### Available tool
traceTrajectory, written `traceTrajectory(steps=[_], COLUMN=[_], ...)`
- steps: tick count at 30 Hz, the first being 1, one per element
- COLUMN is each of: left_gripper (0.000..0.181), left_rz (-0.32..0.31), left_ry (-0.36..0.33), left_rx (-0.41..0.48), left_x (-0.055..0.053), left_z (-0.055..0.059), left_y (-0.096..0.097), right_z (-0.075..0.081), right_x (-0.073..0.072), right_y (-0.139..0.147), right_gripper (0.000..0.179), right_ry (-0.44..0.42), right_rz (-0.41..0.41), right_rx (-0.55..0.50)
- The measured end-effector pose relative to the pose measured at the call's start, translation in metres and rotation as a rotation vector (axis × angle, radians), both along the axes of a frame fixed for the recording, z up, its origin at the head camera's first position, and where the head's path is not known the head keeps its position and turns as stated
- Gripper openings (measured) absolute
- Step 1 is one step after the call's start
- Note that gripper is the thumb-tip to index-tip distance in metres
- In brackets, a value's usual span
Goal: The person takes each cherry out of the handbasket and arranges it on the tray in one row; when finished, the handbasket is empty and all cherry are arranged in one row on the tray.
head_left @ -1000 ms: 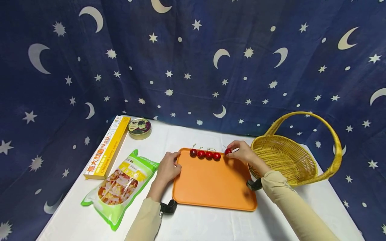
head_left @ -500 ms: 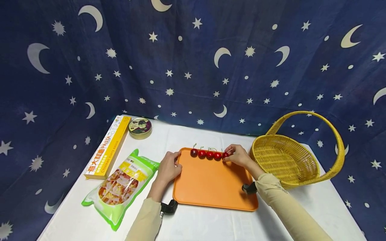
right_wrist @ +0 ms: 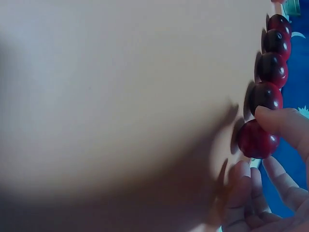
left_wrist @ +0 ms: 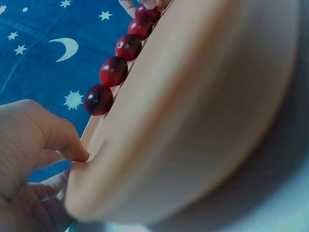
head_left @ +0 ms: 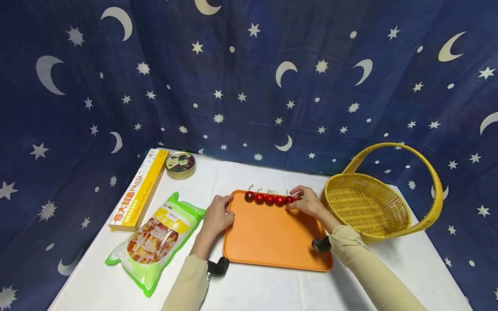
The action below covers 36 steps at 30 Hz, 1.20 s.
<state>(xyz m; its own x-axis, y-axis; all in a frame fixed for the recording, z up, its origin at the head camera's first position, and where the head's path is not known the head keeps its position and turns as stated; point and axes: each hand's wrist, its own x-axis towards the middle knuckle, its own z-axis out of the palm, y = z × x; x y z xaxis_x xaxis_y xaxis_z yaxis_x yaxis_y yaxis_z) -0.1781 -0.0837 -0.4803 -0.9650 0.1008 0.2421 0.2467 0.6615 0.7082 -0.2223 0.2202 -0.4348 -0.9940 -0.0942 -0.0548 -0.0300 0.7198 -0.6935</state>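
Note:
Several red cherries line the far edge of an orange tray (head_left: 277, 237), side by side with stems pointing away. My right hand (head_left: 308, 201) has its thumb and fingers around the rightmost cherry (right_wrist: 258, 139), which sits against its neighbour (right_wrist: 267, 96). At the tray's far left corner, my left hand (head_left: 218, 216) pinches the rim between thumb and fingers. The left wrist view shows that thumb on the corner, close to the leftmost cherry (left_wrist: 98, 100). The fingers partly cover the rightmost cherry in the head view.
A yellow wicker basket (head_left: 367, 207) with a tall handle stands right of the tray. On the left lie a green food bag (head_left: 155, 242), a yellow and white pasta box (head_left: 140, 190) and a round tin (head_left: 180, 165). A starry blue cloth (head_left: 249, 86) hangs behind.
My right hand has brought its cherry leftward and down, closing the gap to the other cherries in the row. The left hand keeps its place on the tray corner.

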Motion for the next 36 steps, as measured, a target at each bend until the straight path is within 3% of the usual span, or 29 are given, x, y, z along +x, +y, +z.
traceTrajectory(steps=[8, 17, 27, 36], left_gripper=[0.054, 0.054, 0.054, 0.053], left_rz=[-0.003, 0.001, -0.01, -0.004], left_ry=[0.002, -0.005, -0.014, 0.004], left_rx=[-0.003, -0.005, -0.002, -0.001], left_x=[0.001, -0.001, 0.002, 0.0], left_z=[-0.002, 0.0, 0.0, 0.0], left_y=[-0.001, -0.002, -0.002, -0.001], right_z=[0.005, 0.028, 0.06, 0.072], right_x=[0.002, -0.001, 0.004, 0.007], right_y=[0.006, 0.02, 0.053, 0.088], right_gripper=[0.047, 0.032, 0.027, 0.031], right_ry=[0.007, 0.084, 0.069, 0.024], right_rz=[0.023, 0.03, -0.009, -0.033], right_rx=[-0.016, -0.057, -0.104, -0.126])
